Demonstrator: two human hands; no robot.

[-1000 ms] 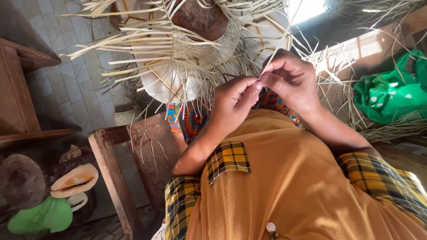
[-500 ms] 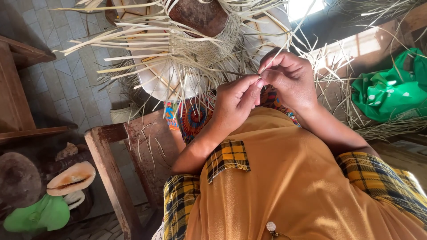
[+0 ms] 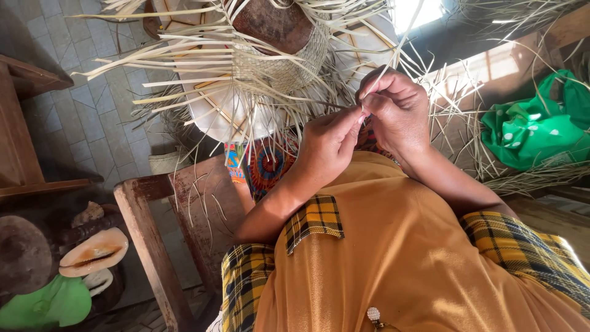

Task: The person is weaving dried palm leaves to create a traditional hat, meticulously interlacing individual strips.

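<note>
we look down on our two hands, held together in front of our chest above an orange dress with yellow plaid sleeves. our left hand (image 3: 329, 147) is closed to a narrow pinch, thumb and forefinger pressed on a thin pale straw strand (image 3: 387, 64) right where the fingertips of both hands meet. our right hand (image 3: 396, 110) is curled just beside it, touching the left at the fingertips, and it pinches the same strand, which runs up and away from the hands toward the bright light at the top. just beyond the hands sits a half-woven straw hat (image 3: 276, 67), its woven crown fitted over a dark brown rounded block (image 3: 273, 24), with many loose flat strands fanning out from it to the left and downward. the hat rests over a pale round board (image 3: 227, 114). below it a patch of bright patterned cloth (image 3: 264, 166) shows at our lap. to the left stands a worn wooden chair (image 3: 160, 233), and further left a large seashell (image 3: 92, 252) lies beside something green. on the right a green spotted bag (image 3: 534, 132) lies among heaps of loose straw.
</note>
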